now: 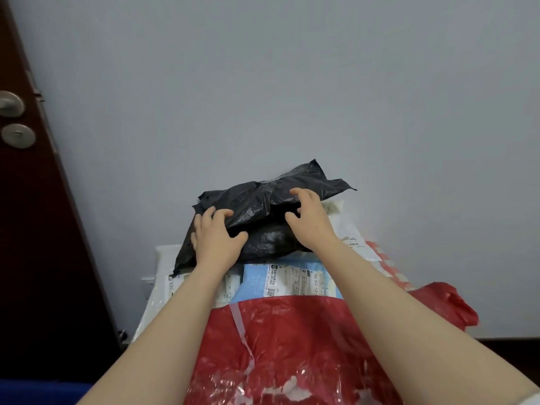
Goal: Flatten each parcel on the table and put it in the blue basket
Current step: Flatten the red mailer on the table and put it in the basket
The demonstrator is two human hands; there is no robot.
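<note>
As you reach out over the pile, a grey wall (263, 83) fills most of what you see, and a dark brown door (29, 229) runs down the left side. Nearest you lies a red parcel (292, 346), shiny and crumpled, with a clear strip of tape across it, and both your bare forearms stretch over it. At the far end of the pile, against the wall, sits the black parcel (263, 206), a wrinkled plastic bag lying on top of the others with its far right corner sticking up. Between the red one and the black one a blue parcel (254, 282) shows, covered in white printed labels and tucked partly under the black parcel's near edge. White parcels (353, 238) stick out on either side of the pile. Your left hand (216, 238) grips the black parcel at its near left side, fingers curled over the edge and thumb on top. Your right hand (309, 220) sits on its top toward the right, fingers bent like a claw and digging into the plastic, thumb spread wide. The two hands are apart. A strip of blue (43, 390) shows at the bottom left corner, too little to say whether it is the basket. On the door are a metal handle (10, 103) and a round lock (18, 135) just below it
</note>
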